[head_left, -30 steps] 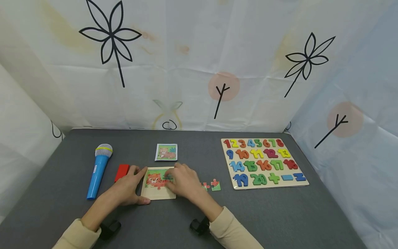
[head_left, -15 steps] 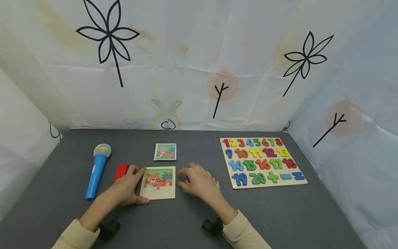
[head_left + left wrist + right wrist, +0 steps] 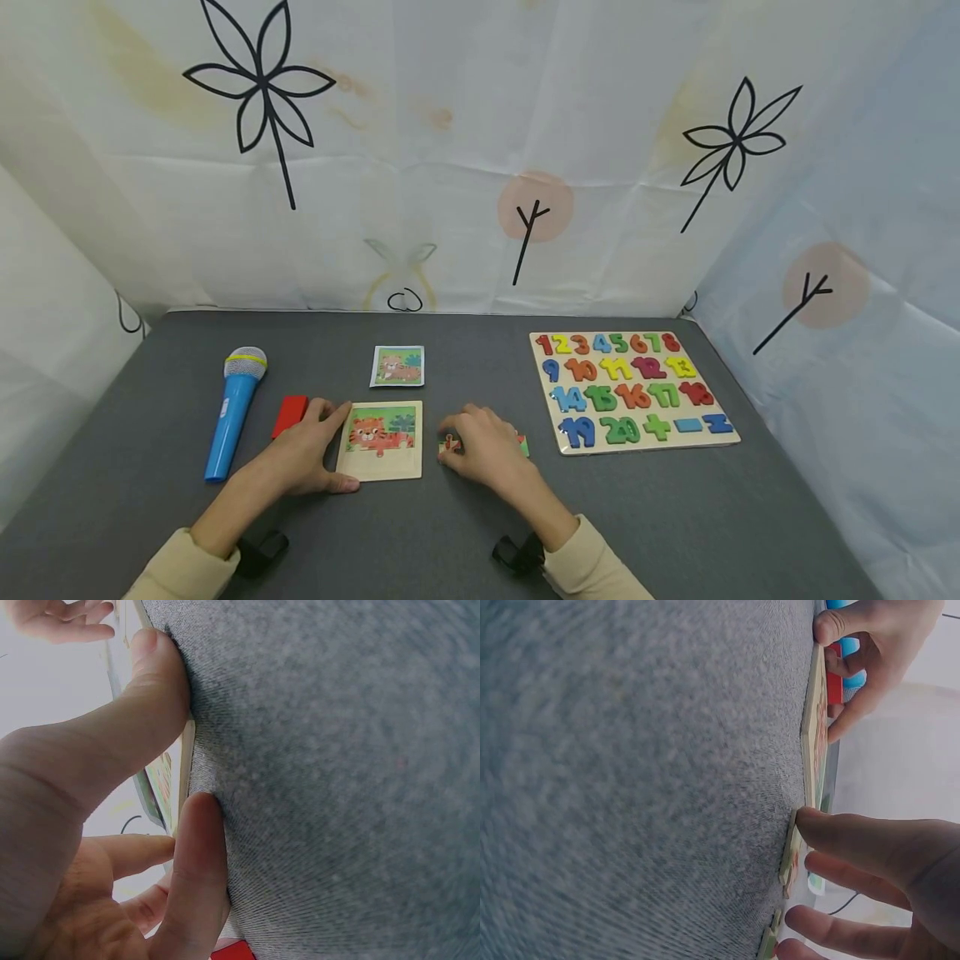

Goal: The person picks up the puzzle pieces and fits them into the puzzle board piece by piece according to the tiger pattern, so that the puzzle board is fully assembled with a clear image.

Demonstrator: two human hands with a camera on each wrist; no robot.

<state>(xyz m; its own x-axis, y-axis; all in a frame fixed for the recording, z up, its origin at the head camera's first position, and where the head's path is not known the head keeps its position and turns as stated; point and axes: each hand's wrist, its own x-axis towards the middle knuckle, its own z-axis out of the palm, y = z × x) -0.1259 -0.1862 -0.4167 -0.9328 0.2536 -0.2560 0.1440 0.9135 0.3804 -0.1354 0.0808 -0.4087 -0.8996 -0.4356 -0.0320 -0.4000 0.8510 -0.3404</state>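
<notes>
A small wooden jigsaw puzzle board (image 3: 380, 467) with a tiger picture in its upper part lies flat on the table. My left hand (image 3: 303, 454) grips its left side, the thumb at the near edge and fingers at the far left corner. To the right of the board, my right hand (image 3: 487, 446) has its thumb and index finger at a puzzle piece (image 3: 448, 446), which shows in the right wrist view with the thumb on its edge. Another puzzle piece (image 3: 523, 446) lies behind that hand, mostly hidden in the head view.
A picture card (image 3: 397, 367) lies beyond the board. At left are a red block (image 3: 289, 415) and a blue toy microphone (image 3: 234, 417). A number puzzle board (image 3: 637, 392) lies at right on the grey table (image 3: 420, 550), backed by a white patterned cloth (image 3: 450, 150).
My right hand has left the tiger board, moved right and come down to a puzzle piece, its fingers closing in on it. The left hand keeps its place on the board.
</notes>
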